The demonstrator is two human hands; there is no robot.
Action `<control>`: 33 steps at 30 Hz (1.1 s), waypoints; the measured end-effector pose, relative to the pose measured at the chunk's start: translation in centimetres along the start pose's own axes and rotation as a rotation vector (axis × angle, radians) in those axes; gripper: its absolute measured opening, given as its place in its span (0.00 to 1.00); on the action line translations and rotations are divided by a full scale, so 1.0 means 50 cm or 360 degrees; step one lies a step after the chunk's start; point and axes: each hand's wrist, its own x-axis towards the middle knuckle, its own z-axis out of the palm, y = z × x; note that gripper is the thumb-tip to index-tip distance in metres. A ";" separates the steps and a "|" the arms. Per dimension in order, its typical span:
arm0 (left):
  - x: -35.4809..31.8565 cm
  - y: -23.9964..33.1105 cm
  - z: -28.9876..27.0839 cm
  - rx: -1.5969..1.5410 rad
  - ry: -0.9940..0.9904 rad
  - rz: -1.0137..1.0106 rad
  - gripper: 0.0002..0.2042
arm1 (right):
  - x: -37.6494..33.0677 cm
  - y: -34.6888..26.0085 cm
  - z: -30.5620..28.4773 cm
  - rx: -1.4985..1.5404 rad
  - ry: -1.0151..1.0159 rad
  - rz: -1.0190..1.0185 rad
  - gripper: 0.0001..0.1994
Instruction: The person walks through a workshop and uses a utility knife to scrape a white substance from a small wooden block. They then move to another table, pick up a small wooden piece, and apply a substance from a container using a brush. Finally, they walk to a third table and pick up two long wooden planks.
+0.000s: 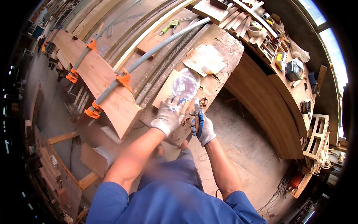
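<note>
My right hand (pixel 204 128), in a white glove with blue patches, is closed around a chisel (pixel 197 108). Its narrow flat metal blade points away from me, over the near part of the workbench. Left of it, my left hand (pixel 168 115), gloved the same way, lies with fingers stretched toward the near edge of a round sanding disc (pixel 188 80). The fingertips touch or nearly touch the disc; I cannot tell which. That disc is greyish purple with a pale worn patch, and rests on a thin light board (pixel 164 89). Beyond it lies a creased sheet of paper (pixel 205 59).
Long bar clamps with orange jaws (pixel 125 80) hold a wide wooden plank (pixel 100 84) on the left. A green-handled air gun (pixel 169 26) lies farther back. At right, a curved wooden panel (pixel 268 100) stands below a shelf with small boxes (pixel 294 70) and wood strips.
</note>
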 end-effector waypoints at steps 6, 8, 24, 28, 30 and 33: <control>0.009 0.004 -0.013 -0.0048 -0.0037 -0.0023 0.27 | 0.017 -0.009 0.032 -0.1560 0.0569 -0.1347 0.17; 0.008 0.003 -0.014 -0.0045 -0.0025 -0.0013 0.27 | 0.027 -0.016 0.030 -0.2208 0.0586 -0.1558 0.25; 0.017 0.016 -0.030 -0.0079 -0.0038 0.0008 0.20 | -0.007 0.019 0.045 -0.2611 0.0546 -0.1188 0.26; 0.017 0.017 -0.028 -0.0053 -0.0053 0.0024 0.20 | -0.029 -0.005 0.052 -0.2625 0.0598 -0.1293 0.25; 0.016 0.012 -0.006 -0.0050 -0.0072 0.0000 0.21 | -0.015 -0.019 0.053 -0.2527 0.0656 -0.1379 0.24; 0.020 0.015 0.001 0.0016 -0.0008 0.0043 0.23 | 0.057 -0.017 0.040 -0.2500 0.0598 -0.1442 0.29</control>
